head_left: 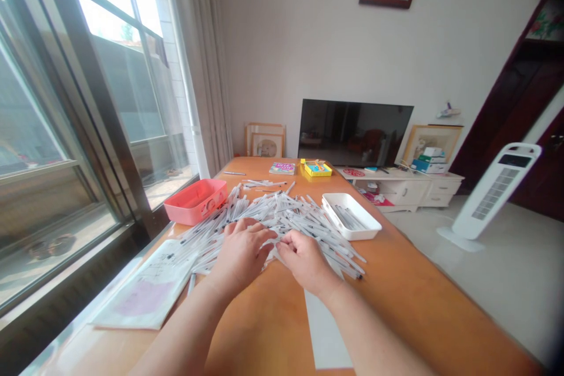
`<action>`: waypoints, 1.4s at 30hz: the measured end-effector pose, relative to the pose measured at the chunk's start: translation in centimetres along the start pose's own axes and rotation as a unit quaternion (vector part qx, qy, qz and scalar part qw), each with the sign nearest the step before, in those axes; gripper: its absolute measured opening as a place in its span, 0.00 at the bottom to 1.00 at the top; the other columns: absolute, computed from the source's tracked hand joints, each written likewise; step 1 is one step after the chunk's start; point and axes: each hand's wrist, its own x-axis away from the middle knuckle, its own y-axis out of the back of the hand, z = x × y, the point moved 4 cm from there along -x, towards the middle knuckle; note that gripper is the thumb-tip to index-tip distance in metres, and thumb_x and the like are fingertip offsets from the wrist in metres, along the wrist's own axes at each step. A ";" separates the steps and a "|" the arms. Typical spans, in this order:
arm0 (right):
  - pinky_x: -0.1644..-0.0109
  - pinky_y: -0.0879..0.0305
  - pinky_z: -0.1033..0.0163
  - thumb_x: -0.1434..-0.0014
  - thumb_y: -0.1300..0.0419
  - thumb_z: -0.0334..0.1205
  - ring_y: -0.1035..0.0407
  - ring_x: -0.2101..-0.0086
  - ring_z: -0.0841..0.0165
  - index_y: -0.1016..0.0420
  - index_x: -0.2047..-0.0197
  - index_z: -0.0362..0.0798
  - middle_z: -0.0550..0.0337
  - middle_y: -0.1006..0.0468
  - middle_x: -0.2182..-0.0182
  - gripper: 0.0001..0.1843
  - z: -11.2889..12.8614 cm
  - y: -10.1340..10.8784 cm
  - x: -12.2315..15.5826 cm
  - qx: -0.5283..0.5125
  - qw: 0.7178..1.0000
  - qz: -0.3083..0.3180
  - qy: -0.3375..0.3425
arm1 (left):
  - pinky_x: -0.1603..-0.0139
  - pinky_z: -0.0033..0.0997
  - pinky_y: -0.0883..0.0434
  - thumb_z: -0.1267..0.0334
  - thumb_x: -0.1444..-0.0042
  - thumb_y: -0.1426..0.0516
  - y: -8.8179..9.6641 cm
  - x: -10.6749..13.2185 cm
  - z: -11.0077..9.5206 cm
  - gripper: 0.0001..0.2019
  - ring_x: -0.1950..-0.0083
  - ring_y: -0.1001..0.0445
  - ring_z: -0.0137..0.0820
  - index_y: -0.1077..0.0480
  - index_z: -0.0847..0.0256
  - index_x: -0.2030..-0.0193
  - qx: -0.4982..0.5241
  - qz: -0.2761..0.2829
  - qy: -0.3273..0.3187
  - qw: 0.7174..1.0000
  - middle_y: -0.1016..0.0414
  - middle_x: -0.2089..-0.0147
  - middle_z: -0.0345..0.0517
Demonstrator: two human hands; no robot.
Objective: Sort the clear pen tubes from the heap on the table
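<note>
A broad heap of white pens (304, 217), many with dark tips or caps, covers the middle of the wooden table. At the heap's near edge, my left hand (244, 249) is curled with its thumb and forefinger close together. Just beside it, my right hand (306, 258) has its thumb and forefinger pinched, the fingertips nearly meeting those of the left. Something pale shows between the hands, but I cannot make out what it is. A white sheet of paper (326, 329) lies partly under my right wrist and forearm.
A pink basket (194, 202) stands left of the heap. To the right, a white tray (352, 232) holds several pens. A printed plastic bag or sheet (145, 294) lies at the left edge. Toward the back are a colourful booklet (282, 168) and a yellow box (318, 170).
</note>
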 end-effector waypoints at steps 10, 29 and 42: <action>0.57 0.37 0.64 0.40 0.45 0.33 0.28 0.62 0.66 0.23 0.63 0.50 0.59 0.22 0.63 0.09 2.7 -3.1 2.0 0.183 0.969 0.079 0.145 | 0.59 0.29 0.34 0.56 0.41 0.43 -0.4 0.2 4.4 0.11 0.61 0.23 0.36 0.21 0.54 0.58 0.152 -0.053 0.203 0.966 0.18 0.65 0.44; 0.55 0.33 0.55 0.40 0.44 0.37 0.26 0.56 0.55 0.22 0.58 0.44 0.45 0.21 0.57 0.12 4.9 -3.8 4.1 0.362 0.882 0.266 0.144 | 0.71 0.26 0.44 0.46 0.50 0.34 -1.8 0.6 5.0 0.24 0.72 0.34 0.26 0.23 0.65 0.55 0.580 -0.038 0.327 0.745 0.19 0.64 0.51; 0.62 0.29 0.56 0.52 0.34 0.27 0.24 0.63 0.53 0.25 0.52 0.36 0.39 0.22 0.62 0.22 6.9 -5.3 4.7 0.468 0.834 0.276 0.098 | 0.73 0.26 0.44 0.49 0.53 0.32 -2.1 0.7 5.2 0.25 0.72 0.31 0.25 0.23 0.66 0.54 0.607 -0.040 0.352 0.711 0.19 0.65 0.50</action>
